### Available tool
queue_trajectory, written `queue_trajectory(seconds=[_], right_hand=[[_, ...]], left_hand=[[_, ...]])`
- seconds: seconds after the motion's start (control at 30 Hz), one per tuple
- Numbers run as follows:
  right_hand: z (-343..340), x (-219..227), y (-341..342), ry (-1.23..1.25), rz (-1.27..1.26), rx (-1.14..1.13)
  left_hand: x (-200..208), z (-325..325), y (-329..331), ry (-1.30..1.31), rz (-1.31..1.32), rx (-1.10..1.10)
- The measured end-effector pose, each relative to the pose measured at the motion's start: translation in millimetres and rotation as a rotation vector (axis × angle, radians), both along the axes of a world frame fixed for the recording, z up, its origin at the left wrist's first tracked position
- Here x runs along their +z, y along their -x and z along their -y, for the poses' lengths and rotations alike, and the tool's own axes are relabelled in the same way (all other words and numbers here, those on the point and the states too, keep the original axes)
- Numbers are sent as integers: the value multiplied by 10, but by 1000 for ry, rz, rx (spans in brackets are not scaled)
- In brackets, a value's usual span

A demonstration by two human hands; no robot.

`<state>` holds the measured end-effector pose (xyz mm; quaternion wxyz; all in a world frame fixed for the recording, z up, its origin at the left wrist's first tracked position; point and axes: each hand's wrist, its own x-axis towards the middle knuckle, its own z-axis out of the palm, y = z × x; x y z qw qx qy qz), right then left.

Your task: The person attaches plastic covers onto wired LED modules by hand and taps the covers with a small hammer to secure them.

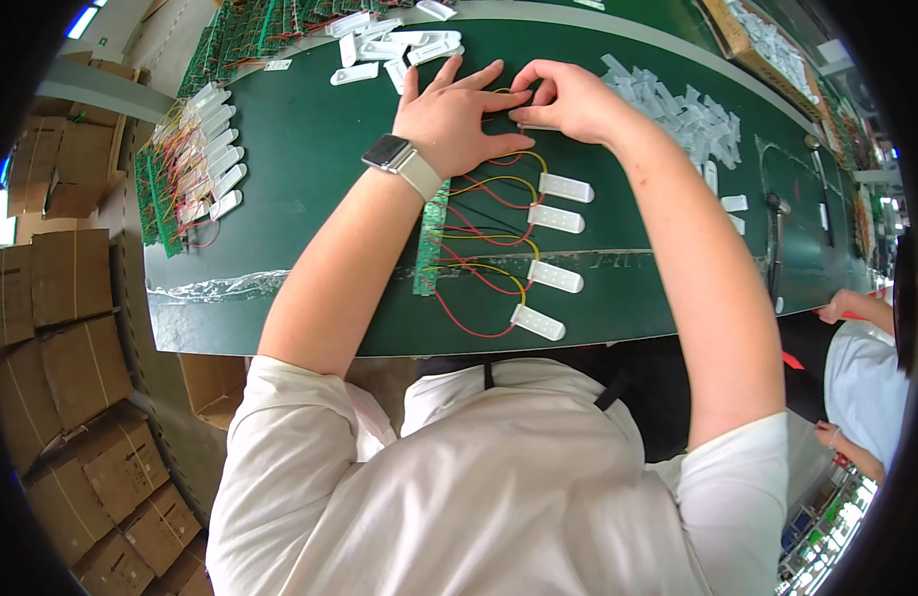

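Note:
My left hand (pixel 457 124) lies with fingers spread over the upper end of a green circuit board strip (pixel 429 243), hiding that end. Close beside its fingertips, my right hand (pixel 573 102) is closed in a pinch. What sits between the right fingertips is too small and covered to make out; a white edge shows just under them, and a yellow wire passes by. Red, yellow and black wires run from the strip to several white plastic pieces with small dots, such as the lowest one (pixel 538 322), lying in a column to its right.
Loose white plastic casings (pixel 399 42) lie beyond my hands. Small translucent pieces (pixel 677 109) are heaped at the right, near a hammer (pixel 776 223). Wired boards with white pieces (pixel 215 149) stand at the left. Cardboard boxes (pixel 76 268) are stacked beside the table (pixel 330 129). Another person (pixel 866 382) is at the right.

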<state>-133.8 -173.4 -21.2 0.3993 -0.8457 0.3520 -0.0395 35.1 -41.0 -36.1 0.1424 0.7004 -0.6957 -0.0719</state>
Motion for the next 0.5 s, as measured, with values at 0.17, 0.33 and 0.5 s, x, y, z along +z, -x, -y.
queue_trajectory(seconds=[0.17,0.33,0.5], right_hand=[[-71,0,44,-7,105,-79],[-305,132,235,329,40,-63],[-347,-97,505,499,182,-132]], left_hand=[[74,-32,21,-65,-4,16],[56,-71,-24,-61,-25,19],[99,35,61,-3,-8,-60]])
